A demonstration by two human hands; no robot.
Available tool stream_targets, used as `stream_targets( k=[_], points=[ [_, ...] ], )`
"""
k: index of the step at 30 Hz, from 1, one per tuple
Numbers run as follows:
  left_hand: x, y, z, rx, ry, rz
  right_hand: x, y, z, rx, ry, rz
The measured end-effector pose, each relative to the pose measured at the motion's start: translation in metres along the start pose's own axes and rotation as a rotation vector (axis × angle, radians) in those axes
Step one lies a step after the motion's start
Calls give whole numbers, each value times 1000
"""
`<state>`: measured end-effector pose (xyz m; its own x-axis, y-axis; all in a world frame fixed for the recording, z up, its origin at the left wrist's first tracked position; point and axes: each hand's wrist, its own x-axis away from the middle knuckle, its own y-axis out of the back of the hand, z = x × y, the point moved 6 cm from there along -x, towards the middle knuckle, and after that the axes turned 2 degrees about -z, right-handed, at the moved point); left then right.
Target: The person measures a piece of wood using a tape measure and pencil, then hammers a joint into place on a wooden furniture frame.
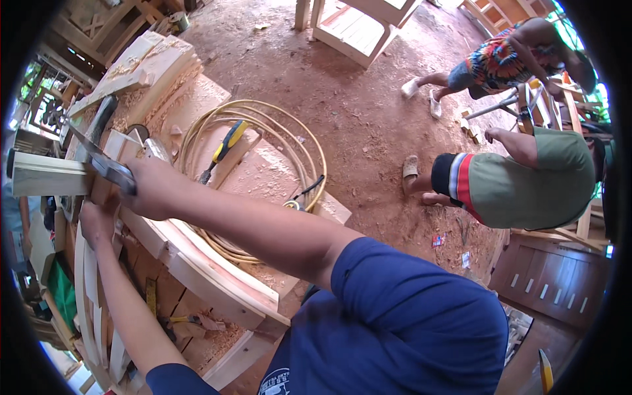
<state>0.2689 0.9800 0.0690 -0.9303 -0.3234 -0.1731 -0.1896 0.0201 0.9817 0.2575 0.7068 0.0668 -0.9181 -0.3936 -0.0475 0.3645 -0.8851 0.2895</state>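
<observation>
My right hand (150, 189) is closed round a dark grey hand tool (112, 170). A narrow, blade-like part of it points up and left; its exact kind does not show clearly. The tool lies across the inner end of a pale squared beam (49, 174). Just below, my left hand (99, 224) is closed on a brown wooden piece (102, 191) at the joint, its fingers partly hidden. Beneath my right forearm runs a curved wooden frame (210, 283) with pale and reddish strips. A black-handled tool (103, 118) lies beyond the beam.
Coiled yellow hose (309, 125) and a yellow-and-black-handled tool (230, 141) lie on the shaving-strewn boards. Stacked planks (158, 62) stand far left. Two people, one in a green shirt (533, 178), one in a multicoloured top (494, 62), bend over wood at right. A wooden furniture piece (355, 36) stands beyond.
</observation>
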Motion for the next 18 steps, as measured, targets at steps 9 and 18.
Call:
stream_targets(
  k=[9, 18],
  points=[
    [-10, -26, 59, -82, -5, 35, 300, 93, -44, -176, -86, 42],
    [10, -10, 9, -116, -8, -12, 152, 26, -75, -101, 128, -76]
  ],
)
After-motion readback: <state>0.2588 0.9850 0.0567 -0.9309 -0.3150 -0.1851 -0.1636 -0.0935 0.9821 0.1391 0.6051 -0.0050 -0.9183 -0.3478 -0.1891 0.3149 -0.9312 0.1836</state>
